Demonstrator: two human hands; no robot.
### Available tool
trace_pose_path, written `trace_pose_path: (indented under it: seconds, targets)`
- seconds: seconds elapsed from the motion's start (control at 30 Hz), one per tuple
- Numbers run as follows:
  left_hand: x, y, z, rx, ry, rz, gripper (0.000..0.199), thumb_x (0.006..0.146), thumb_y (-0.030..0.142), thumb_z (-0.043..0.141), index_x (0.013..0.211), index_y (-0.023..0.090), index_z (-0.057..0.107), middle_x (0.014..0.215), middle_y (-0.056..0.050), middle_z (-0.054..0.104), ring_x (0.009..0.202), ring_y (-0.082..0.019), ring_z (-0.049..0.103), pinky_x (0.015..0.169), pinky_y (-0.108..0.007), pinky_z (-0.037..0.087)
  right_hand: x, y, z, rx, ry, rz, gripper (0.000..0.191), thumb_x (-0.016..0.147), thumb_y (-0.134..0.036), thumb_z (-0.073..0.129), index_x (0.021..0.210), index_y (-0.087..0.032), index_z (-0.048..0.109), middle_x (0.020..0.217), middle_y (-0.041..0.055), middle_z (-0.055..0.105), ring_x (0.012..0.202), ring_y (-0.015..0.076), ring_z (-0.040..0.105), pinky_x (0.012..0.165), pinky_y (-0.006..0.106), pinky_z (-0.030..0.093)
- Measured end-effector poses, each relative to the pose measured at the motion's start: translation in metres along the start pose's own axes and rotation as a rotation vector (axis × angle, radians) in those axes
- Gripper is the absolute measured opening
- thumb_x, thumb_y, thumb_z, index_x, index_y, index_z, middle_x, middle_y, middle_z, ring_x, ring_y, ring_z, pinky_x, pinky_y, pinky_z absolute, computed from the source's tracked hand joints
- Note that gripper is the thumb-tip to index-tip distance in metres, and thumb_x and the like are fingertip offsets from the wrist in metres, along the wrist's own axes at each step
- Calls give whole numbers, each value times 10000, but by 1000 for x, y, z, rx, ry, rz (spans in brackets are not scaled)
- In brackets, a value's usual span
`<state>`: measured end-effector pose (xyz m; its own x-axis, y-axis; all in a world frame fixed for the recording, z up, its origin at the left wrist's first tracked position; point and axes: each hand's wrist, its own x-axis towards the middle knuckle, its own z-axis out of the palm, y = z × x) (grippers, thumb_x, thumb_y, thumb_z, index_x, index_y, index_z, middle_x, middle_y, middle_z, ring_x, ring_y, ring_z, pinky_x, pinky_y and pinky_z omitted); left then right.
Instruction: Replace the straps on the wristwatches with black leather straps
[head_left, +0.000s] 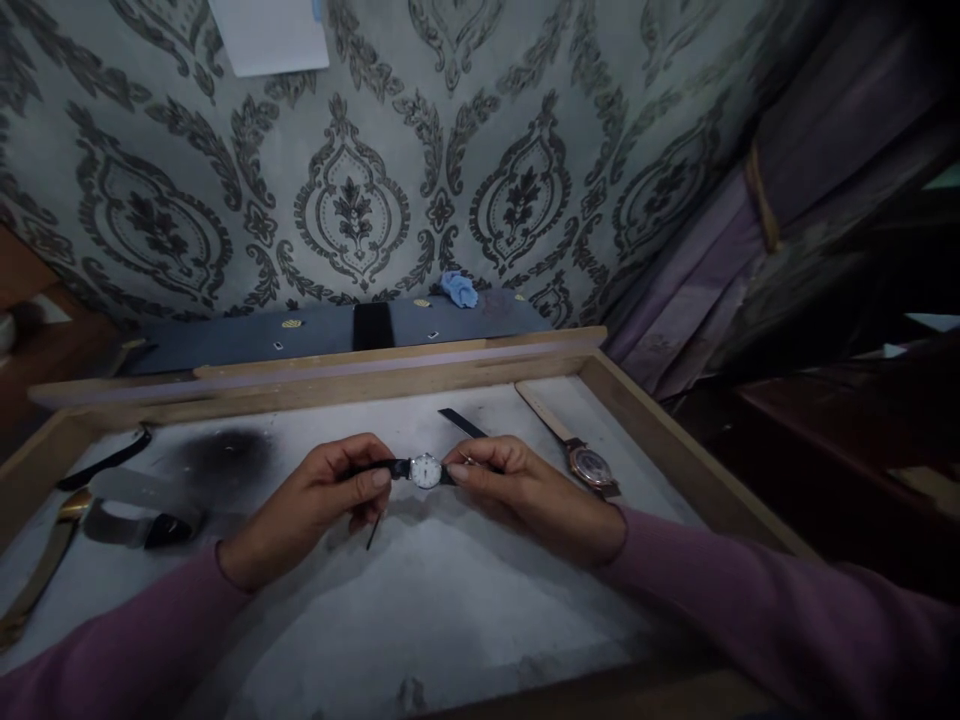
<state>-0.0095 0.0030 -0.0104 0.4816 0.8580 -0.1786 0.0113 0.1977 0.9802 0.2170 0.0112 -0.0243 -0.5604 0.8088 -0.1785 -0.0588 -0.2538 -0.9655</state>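
Note:
Between my two hands, above the white bottom of a shallow wooden tray, is a small wristwatch [426,471] with a round white dial and a dark strap. My left hand [330,490] pinches the strap on the left side of the dial. A thin dark stick-like piece pokes out below its fingers; I cannot tell what it is. On the other side, my right hand [517,485] grips the strap close to the case. Just behind the right hand lies a separate dark strap piece [461,422], its near end hidden by the fingers.
A larger watch with a tan strap [591,466] lies on the right. To the left are a dark strap [105,460], a gold-toned watch [46,570] and a clear curved band [120,525]. Beyond the tray's wooden rim [375,375] are a phone [373,326] and a blue cloth [459,289].

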Motion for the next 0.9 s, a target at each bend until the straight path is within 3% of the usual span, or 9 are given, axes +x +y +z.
trace_pose_path:
  seconds: [0.13,0.33,0.5,0.63,0.73,0.9]
  targets:
    - [1,3,-2,-13,49,-27,180,808,315,650,816,160,558,588,62,459,503,-67,394,489,-190,308,0,-2,1,43,-30,1,312,831,-428,623,860,-118,613,463,-115,276,398,43,164,370,201,91]
    - [1,11,-6,197,79,12,176,795,322,642,788,156,584,609,59,426,504,-74,342,485,-205,259,1,0,0,73,-67,-18,304,836,-413,622,841,-109,607,474,-111,299,407,39,170,367,195,99]
    - [4,14,-9,444,137,168,119,802,281,621,757,171,617,692,20,476,615,-121,423,544,-224,315,0,-1,0,92,-80,25,307,810,-413,647,817,-110,599,472,-111,318,402,32,191,368,186,114]
    - [5,11,-12,597,206,292,94,815,247,593,799,179,656,916,-45,513,832,-185,499,627,-243,381,0,-2,1,19,-63,60,351,810,-411,636,961,-94,630,515,-76,463,376,24,219,363,188,114]
    - [3,11,-12,800,319,327,112,831,226,577,831,193,684,977,-53,479,869,-194,490,664,-262,380,-2,-5,5,-40,-10,-7,410,811,-399,622,1076,-86,623,608,-35,540,397,27,263,377,187,155]
    - [-5,21,-8,1009,410,304,142,865,271,568,838,214,695,742,3,454,686,-166,477,644,-274,331,-14,-15,21,-429,32,-245,346,910,-333,472,1092,-92,641,723,22,581,475,58,365,437,199,284]
